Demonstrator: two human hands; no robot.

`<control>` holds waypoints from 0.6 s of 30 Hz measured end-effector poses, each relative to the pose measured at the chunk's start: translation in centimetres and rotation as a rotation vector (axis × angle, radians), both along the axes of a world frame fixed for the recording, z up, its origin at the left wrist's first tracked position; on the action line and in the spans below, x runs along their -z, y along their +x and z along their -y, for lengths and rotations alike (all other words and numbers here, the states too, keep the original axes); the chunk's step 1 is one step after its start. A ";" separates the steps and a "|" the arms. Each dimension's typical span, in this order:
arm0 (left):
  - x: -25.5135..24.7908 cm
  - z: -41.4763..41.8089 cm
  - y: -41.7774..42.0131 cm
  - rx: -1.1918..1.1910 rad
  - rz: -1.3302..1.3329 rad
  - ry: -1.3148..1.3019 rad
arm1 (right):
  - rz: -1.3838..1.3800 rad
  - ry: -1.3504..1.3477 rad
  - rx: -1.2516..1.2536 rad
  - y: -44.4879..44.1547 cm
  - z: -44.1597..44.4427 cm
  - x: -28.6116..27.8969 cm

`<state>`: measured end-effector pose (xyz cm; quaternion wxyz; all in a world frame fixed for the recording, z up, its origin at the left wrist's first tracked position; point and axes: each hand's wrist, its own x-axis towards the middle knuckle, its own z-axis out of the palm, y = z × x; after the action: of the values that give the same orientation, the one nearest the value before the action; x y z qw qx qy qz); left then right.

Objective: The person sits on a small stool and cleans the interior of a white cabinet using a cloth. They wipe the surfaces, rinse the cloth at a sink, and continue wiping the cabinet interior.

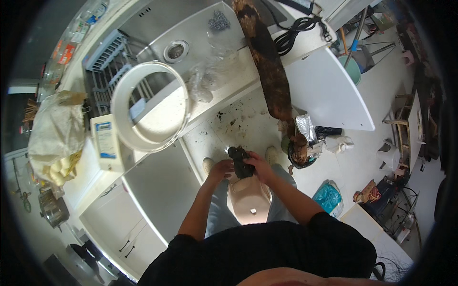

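A small dark object, too dark to name, is between my hands above a pale pink plastic stool. My right hand grips its right side with the fingers over its top. My left hand is at its left side, fingers bent and apart; whether it touches the object is hard to tell. Beyond them, dark crumbs are scattered on the pale tiled floor. A long, charred-looking brown piece, perhaps wood or bark, reaches from the counter down towards a bin with a dark liner.
On the counter stand a large white ring, a steel sink with a drain, crumpled clear plastic bags and a coiled black cable. A white panel juts out at right. A blue bag lies on the floor.
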<state>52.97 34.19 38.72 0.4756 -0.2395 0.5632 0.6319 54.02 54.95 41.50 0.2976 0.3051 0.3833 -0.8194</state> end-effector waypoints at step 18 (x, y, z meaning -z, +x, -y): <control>-36.1 3.0 -14.8 -0.248 -0.071 0.627 | -0.523 0.290 0.030 -12.6 5.8 -35.9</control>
<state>38.20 31.15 74.78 0.4259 -0.1259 0.3241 0.8353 41.44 49.12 77.37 0.1297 0.1286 0.5555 -0.8112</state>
